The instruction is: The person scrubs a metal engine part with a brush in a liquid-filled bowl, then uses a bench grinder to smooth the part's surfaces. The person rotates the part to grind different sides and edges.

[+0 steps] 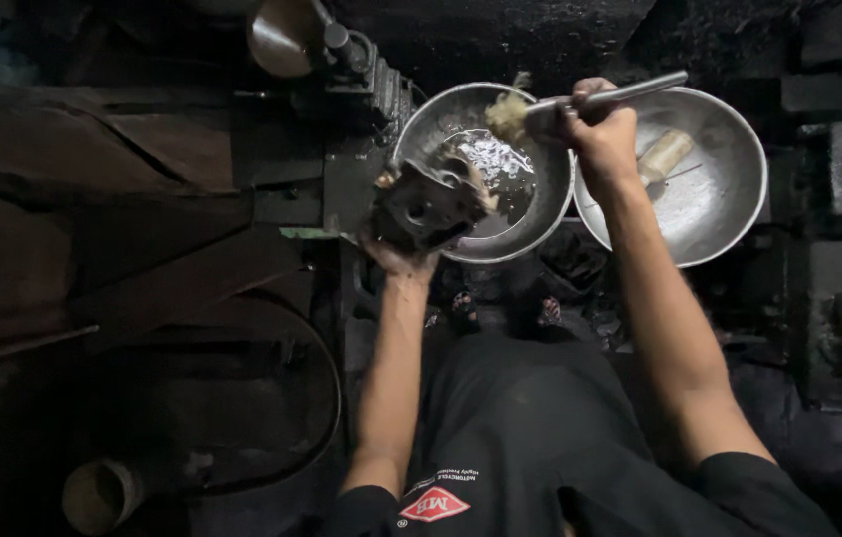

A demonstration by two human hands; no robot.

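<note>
My left hand (396, 254) grips a dark, greasy metal engine part (429, 202) and holds it tilted over the near rim of a round steel basin (540, 214). The basin holds a shallow pool of shiny liquid. My right hand (602, 134) is closed around the handle of a paintbrush (580, 102). Its pale bristles hang over the far side of the same basin, a little above and to the right of the part. Both forearms reach forward from my dark shirt.
A second steel basin (729, 204) sits to the right with a pale cylindrical piece (666, 154) lying in it. A dark machine with a metal cone (281, 40) stands at the back left. Grimy planks lie to the left, and a small tin (97, 494) stands at lower left.
</note>
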